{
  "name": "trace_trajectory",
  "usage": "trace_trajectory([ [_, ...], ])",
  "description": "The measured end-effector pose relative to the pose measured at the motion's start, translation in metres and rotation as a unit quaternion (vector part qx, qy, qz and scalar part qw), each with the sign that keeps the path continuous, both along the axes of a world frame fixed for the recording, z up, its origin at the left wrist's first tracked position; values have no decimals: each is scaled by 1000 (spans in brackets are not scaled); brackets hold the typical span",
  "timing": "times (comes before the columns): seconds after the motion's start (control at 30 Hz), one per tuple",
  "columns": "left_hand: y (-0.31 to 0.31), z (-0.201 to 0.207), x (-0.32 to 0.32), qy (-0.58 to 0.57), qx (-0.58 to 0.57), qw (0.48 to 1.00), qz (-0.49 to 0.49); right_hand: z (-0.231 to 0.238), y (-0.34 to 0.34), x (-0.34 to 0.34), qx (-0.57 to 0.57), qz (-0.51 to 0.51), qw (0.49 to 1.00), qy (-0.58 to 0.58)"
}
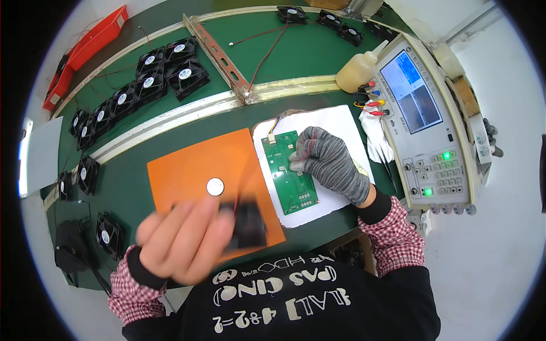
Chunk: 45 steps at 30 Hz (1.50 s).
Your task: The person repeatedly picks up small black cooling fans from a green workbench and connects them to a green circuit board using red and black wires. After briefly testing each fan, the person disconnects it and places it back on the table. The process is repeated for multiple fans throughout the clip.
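Observation:
My left hand point(185, 241), bare and smeared by motion, has its fingers curled at the side of a black cooling fan point(247, 225). The fan is blurred along with the hand, over the lower part of an orange mat point(193, 153). A red wire rises from the fan and fades into blur. In a grey striped glove, my right hand point(333, 162) pinches thumb and fingertips together over a green circuit board point(282, 181). What that pinch holds is hidden. The board lies on a white pad point(347, 122), with a wired white connector point(272, 138) at its top end.
A round white disc point(215, 186) lies on the mat. Several black fans point(122, 99) line the left, behind a metal rail point(222, 105). A tester with a screen point(418, 113), a yellowish squeeze bottle point(355, 71) and tweezers point(388, 167) stand or lie at right. A red bin point(94, 40) sits far left.

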<state>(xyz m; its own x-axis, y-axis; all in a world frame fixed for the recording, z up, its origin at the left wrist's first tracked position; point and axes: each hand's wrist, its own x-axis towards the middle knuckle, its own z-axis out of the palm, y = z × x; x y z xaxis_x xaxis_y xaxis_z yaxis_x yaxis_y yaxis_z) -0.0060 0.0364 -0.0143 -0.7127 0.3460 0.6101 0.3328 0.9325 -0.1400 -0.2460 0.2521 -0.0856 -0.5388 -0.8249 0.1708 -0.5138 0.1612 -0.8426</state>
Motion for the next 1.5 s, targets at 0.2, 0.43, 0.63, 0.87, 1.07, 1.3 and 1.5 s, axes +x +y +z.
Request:
trace_trajectory([
  [0.2, 6, 25, 3, -308, 649, 624, -308, -1, 3, 0, -38, 8, 998, 50],
  [0.43, -5, 18, 62, -102, 527, 833, 131, -1, 1, 2, -44, 12, 997, 59],
  [0.63, -4, 41, -16, 85, 228, 962, 122, -6, 0, -1, -37, 25, 992, 120],
  [0.87, -77, -11, -192, 57, 129, 985, 99, -10, 1, 3, -106, -13, 992, 70],
  [1.07, -128, -47, -202, -240, 97, 915, 309, 5, 4, 3, -120, -64, 990, 49],
  [1.3, 25, 29, -92, -247, 121, 904, -326, 29, -7, 26, -130, 129, 972, 148],
  [1.5, -27, 30, -48, -386, 51, 891, -232, 36, 6, 27, 15, 176, 917, 358],
])
